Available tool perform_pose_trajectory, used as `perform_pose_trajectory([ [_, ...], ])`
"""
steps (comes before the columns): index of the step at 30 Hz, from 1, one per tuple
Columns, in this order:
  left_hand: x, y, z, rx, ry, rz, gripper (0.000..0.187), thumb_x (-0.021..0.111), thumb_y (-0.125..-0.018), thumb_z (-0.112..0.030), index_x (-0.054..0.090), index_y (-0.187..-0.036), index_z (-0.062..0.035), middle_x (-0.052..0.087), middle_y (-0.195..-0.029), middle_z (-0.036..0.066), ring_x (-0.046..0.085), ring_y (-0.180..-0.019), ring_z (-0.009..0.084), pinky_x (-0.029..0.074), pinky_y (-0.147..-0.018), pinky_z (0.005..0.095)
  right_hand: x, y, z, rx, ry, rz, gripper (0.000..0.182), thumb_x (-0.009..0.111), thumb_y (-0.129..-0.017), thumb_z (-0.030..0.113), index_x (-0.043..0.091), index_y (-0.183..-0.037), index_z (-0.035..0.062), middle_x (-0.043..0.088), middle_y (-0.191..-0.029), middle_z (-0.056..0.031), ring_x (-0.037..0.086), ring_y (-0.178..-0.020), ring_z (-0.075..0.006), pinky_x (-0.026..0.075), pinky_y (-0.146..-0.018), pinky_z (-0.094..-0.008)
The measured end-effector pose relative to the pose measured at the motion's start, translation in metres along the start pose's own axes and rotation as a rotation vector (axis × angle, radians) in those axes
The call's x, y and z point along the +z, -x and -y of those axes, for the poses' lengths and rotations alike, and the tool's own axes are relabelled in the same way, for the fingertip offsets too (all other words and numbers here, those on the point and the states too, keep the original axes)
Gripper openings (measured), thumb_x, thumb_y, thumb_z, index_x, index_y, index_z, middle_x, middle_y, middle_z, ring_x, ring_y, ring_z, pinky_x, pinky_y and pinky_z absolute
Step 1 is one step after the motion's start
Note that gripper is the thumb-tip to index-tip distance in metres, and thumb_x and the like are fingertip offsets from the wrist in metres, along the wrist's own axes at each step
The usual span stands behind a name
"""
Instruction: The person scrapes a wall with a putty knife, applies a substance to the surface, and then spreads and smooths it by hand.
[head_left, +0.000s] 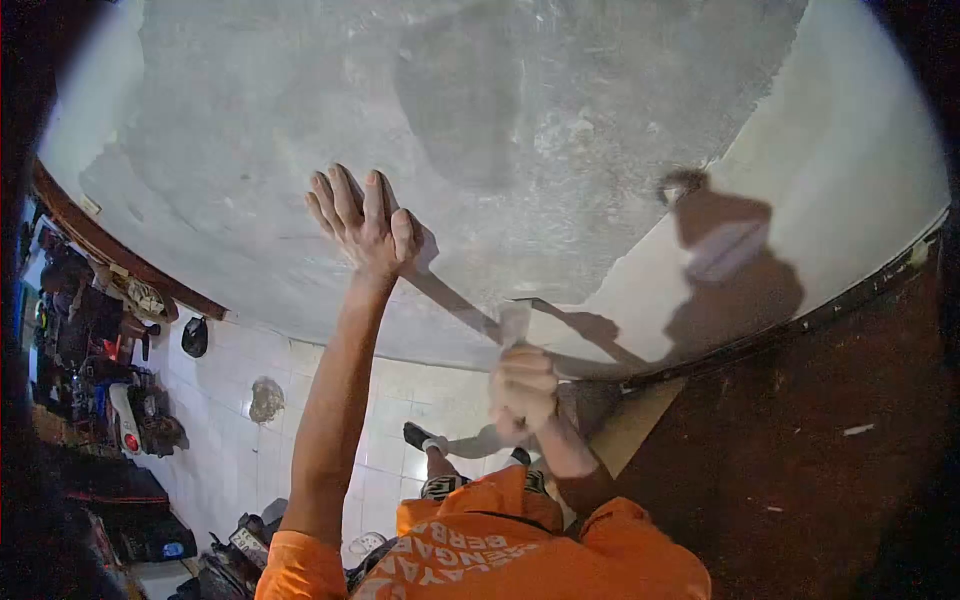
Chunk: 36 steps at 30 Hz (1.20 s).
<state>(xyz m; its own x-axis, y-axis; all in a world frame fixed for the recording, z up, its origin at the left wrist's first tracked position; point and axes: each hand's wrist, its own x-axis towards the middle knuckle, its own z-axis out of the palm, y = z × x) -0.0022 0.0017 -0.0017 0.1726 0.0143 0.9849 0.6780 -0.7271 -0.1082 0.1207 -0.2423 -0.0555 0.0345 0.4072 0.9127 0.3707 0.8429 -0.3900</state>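
Observation:
My left hand (365, 222) lies against the grey, bare-looking part of the wall (600, 170), its fingers stretched out. Lower down, my right hand (525, 388) is wrapped round a scraper (515, 322), both smeared by motion. The blade end of the scraper is at the lower part of the wall, close to the line where the grey patch meets the pale coating (840, 130). Whether the blade touches the surface is hard to tell from the blur. Shadows of my head and arms fall on the wall to the right.
White floor tiles (390, 425) lie under my feet. A dark brown surface (760, 470) with small pale scraps spreads at the right. At the left are a black bag (195, 338), a brown wooden edge (130, 265) and a cluttered row of things, including a motorcycle-like part (125, 418).

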Motion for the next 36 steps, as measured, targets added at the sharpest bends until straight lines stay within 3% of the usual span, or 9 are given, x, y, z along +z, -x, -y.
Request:
perform_pose_trajectory([
  [6, 0.002, -0.001, -0.002, 0.018, 0.003, -0.018, 0.056, 0.032, -0.099, -0.041, 0.037, -0.15, -0.017, 0.024, -0.156, 0.022, 0.017, -0.145, 0.0453, 0.008, -0.116, 0.0606, -0.002, 0.003, -0.015, -0.007, -0.026, -0.031, 0.019, 0.057, -0.042, 0.011, 0.045, -0.056, 0.0059, 0.041, -0.052, -0.0069, 0.045, -0.042, -0.0236, 0.035, -0.042, -0.0337],
  [7, 0.002, -0.004, -0.002, 0.012, 0.009, -0.021, 0.056, 0.032, -0.099, -0.041, 0.037, -0.15, -0.0171, 0.024, -0.157, 0.022, 0.017, -0.145, 0.0452, 0.008, -0.116, 0.0606, -0.006, -0.004, -0.006, -0.079, 0.033, -0.071, 0.016, 0.06, -0.058, 0.014, 0.047, -0.056, 0.005, 0.046, -0.053, -0.0071, 0.048, -0.044, -0.0248, 0.04, -0.045, -0.0343],
  [10, 0.0, -0.001, -0.001, 0.001, 0.002, 0.014, 0.056, 0.031, -0.1, -0.042, 0.037, -0.15, -0.0172, 0.023, -0.157, 0.021, 0.017, -0.145, 0.0448, 0.009, -0.116, 0.0611, -0.008, 0.001, -0.005, -0.122, 0.018, -0.084, 0.026, 0.064, -0.074, 0.017, 0.049, -0.057, 0.0033, 0.052, -0.056, -0.0085, 0.055, -0.048, -0.0272, 0.047, -0.052, -0.0344],
  [23, -0.002, -0.006, -0.005, 0.022, -0.022, -0.023, 0.057, 0.027, -0.101, -0.043, 0.033, -0.152, -0.0167, 0.023, -0.157, 0.022, 0.017, -0.146, 0.0426, 0.01, -0.117, 0.0577, -0.023, 0.027, -0.04, 0.024, -0.013, -0.123, 0.027, 0.055, -0.08, 0.013, 0.048, -0.056, 0.0032, 0.049, -0.054, -0.0073, 0.048, -0.042, -0.0221, 0.041, -0.044, -0.0327],
  [27, -0.002, -0.005, -0.004, 0.026, -0.03, -0.032, 0.057, 0.028, -0.101, -0.043, 0.033, -0.152, -0.0159, 0.023, -0.157, 0.022, 0.017, -0.146, 0.0431, 0.01, -0.116, 0.0578, -0.025, -0.011, 0.01, 0.029, 0.063, -0.18, 0.022, 0.054, -0.074, 0.005, 0.044, -0.056, 0.0018, 0.046, -0.054, -0.0073, 0.047, -0.044, -0.0208, 0.041, -0.046, -0.0308],
  [30, -0.005, -0.002, -0.004, 0.024, -0.007, -0.018, 0.057, 0.03, -0.1, -0.041, 0.035, -0.151, -0.015, 0.023, -0.156, 0.023, 0.017, -0.146, 0.0436, 0.01, -0.116, 0.059, -0.023, 0.069, -0.052, 0.133, -0.085, -0.164, 0.023, 0.061, -0.072, 0.002, 0.041, -0.059, 0.0021, 0.048, -0.058, -0.0021, 0.044, -0.047, -0.0182, 0.037, -0.048, -0.0279],
  [33, -0.005, -0.005, -0.002, 0.022, -0.015, 0.003, 0.057, 0.031, -0.099, -0.039, 0.036, -0.15, -0.0141, 0.024, -0.156, 0.024, 0.017, -0.145, 0.0442, 0.01, -0.116, 0.0599, -0.021, 0.08, -0.041, 0.838, -0.407, -0.346, 0.035, 0.053, -0.086, 0.003, 0.044, -0.052, 0.007, 0.044, -0.05, -0.0035, 0.049, -0.041, -0.0178, 0.037, -0.043, -0.0283],
  [34, 0.0, -0.009, 0.001, 0.027, -0.023, -0.006, 0.057, 0.031, -0.099, -0.039, 0.036, -0.15, -0.0141, 0.024, -0.156, 0.024, 0.017, -0.145, 0.0442, 0.01, -0.116, 0.0599, -0.018, 0.033, -0.027, 0.137, 0.04, -0.266, 0.034, 0.052, -0.081, -0.002, 0.037, -0.051, 0.0045, 0.041, -0.051, -0.0031, 0.042, -0.043, -0.0152, 0.035, -0.044, -0.028],
  [36, -0.002, -0.004, 0.001, 0.035, -0.015, -0.017, 0.057, 0.03, -0.1, -0.041, 0.036, -0.15, -0.0149, 0.024, -0.156, 0.024, 0.017, -0.145, 0.0445, 0.01, -0.116, 0.0597, -0.021, 0.009, -0.001, 0.076, -0.076, -0.182, 0.035, 0.057, -0.084, 0.006, 0.042, -0.052, 0.004, 0.045, -0.052, -0.0045, 0.046, -0.044, -0.0172, 0.039, -0.045, -0.0296],
])
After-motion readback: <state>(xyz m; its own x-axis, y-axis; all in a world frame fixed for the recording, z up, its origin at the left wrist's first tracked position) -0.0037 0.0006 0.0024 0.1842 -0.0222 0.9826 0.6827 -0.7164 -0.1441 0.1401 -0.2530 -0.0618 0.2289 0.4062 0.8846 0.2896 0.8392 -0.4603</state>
